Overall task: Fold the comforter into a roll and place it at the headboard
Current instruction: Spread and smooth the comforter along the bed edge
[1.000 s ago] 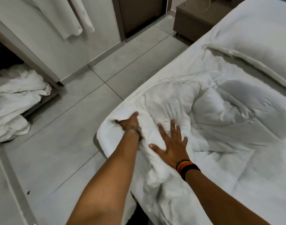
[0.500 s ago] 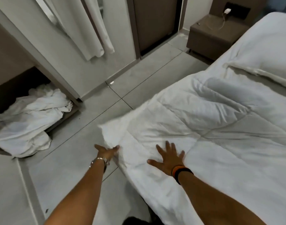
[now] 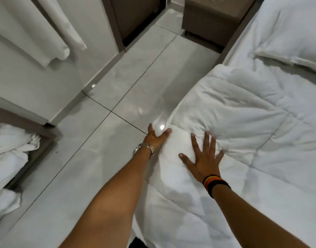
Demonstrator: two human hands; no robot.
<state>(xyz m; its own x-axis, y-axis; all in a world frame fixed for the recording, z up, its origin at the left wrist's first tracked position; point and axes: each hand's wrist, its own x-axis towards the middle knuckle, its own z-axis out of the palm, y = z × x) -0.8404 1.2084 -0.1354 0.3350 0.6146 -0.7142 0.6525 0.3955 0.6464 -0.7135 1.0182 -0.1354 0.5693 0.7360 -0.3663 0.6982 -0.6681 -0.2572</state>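
Observation:
The white quilted comforter (image 3: pixel 252 122) lies spread over the bed, its near-left corner at the bed's side edge. My left hand (image 3: pixel 156 137), with a metal watch on the wrist, grips that corner, thumb on top and fingers curled around the edge. To its right, my right hand (image 3: pixel 203 158) lies flat on the comforter with fingers spread, holding nothing; striped bands circle its wrist. A white pillow (image 3: pixel 288 33) rests toward the head end at the upper right. The headboard is out of view.
A brown nightstand (image 3: pixel 207 18) stands beside the head end. Glossy grey floor tiles (image 3: pixel 108 140) run along the bed's left side. A heap of white linen (image 3: pixel 8 158) sits in a low niche at far left. White cloths (image 3: pixel 46 33) hang on the wall.
The comforter was bunched up a second ago and now lies flatter. My left hand has carried the corner out to the bed's edge, while my right hand keeps pressing flat beside it.

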